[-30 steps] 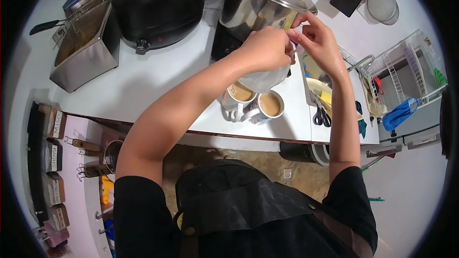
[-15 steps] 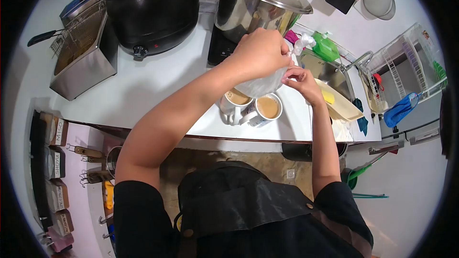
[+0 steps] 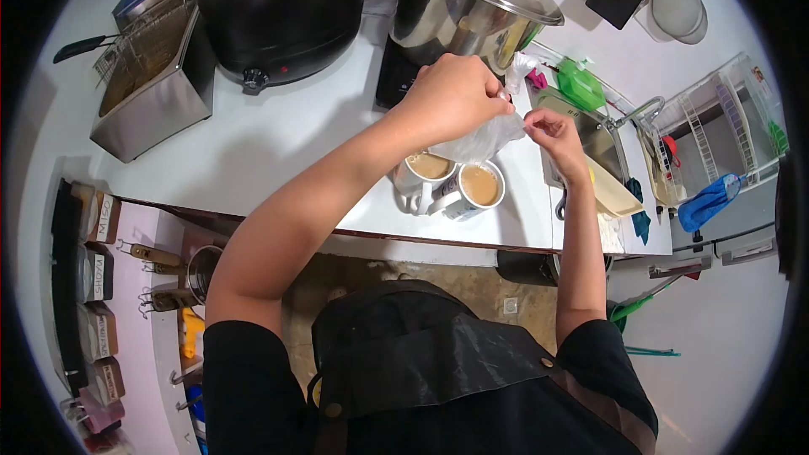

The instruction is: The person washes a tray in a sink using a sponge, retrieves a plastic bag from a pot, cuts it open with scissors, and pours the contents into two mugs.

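A clear plastic bag (image 3: pixel 476 145) hangs above the counter, its twisted neck pinched in my left hand (image 3: pixel 455 99). My right hand (image 3: pixel 558 145), fingers closed in a pinch, is at the bag's right edge and seems to grip it; the contact is small and hard to make out. Just under the bag stand two white mugs of milky brown drink. The left mug (image 3: pixel 413 195) is partly covered by the bag and my forearm, while the right mug (image 3: pixel 482 194) shows its full rim. Their handles meet at the front.
Behind my hands, a lidded steel pot (image 3: pixel 472 13) stands on a black cooker. A black soup kettle (image 3: pixel 278 21) and a steel fryer (image 3: pixel 156 88) are to the left. At the right are a sink (image 3: pixel 602 139), a green bottle (image 3: pixel 580 84), a cream tray (image 3: pixel 613 190) and a dish rack (image 3: pixel 716 126).
My right hand has shifted right and slightly away from my left, with the bag's edge stretched toward it. The whole view has shifted slightly. The mugs stand as before.
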`<state>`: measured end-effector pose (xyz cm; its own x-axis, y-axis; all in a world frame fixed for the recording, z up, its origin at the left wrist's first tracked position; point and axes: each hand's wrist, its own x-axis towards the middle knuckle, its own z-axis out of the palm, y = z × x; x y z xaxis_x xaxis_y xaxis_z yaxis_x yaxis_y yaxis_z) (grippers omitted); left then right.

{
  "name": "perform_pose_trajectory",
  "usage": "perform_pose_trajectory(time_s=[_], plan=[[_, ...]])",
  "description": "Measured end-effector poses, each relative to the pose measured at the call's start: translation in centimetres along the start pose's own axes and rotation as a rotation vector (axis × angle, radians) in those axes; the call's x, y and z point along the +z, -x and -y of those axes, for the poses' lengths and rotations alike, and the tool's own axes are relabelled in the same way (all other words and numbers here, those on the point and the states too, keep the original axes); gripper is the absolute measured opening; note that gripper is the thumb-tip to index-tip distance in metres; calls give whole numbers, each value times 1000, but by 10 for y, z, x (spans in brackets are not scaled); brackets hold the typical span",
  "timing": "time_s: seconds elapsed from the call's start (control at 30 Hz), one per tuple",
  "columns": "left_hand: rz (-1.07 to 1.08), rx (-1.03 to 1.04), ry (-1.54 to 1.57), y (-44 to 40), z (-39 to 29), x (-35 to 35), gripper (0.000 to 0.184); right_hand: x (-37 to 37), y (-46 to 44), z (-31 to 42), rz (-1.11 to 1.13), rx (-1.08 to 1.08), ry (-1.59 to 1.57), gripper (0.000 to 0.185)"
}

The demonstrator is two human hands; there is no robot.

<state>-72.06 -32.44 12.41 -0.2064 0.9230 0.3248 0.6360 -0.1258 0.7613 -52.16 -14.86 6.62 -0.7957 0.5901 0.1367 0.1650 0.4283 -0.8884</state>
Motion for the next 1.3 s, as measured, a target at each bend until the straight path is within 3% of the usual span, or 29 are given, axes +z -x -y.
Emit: perform_pose_trajectory(time_s=[0.3,0.43,0.67,0.8,1.03,1.1,1.17,1.3], plan=[[58,83,-111,-9,-13,5,26,-3,6,-16,-70,36,-57,9],[53,212,-370,-29,-24,15,20,8,12,-29,-121,28,-172,8],[230,336,-593,-82,-76,19,24,19,24,-22,-315,-30,-287,9],[402,442,-588,-131,-113,47,28,-35,38,-22,-389,35,-199,7],[446,206,-386,-210,-140,147,31,-199,54,-75,-421,31,82,8],[360,156,-174,-232,-111,193,31,-237,52,-95,-455,-44,154,14],[345,45,-167,-257,-71,240,30,-268,51,-108,-459,-69,295,14],[196,-146,268,-260,-19,340,28,-319,43,-113,-374,-105,552,12]])
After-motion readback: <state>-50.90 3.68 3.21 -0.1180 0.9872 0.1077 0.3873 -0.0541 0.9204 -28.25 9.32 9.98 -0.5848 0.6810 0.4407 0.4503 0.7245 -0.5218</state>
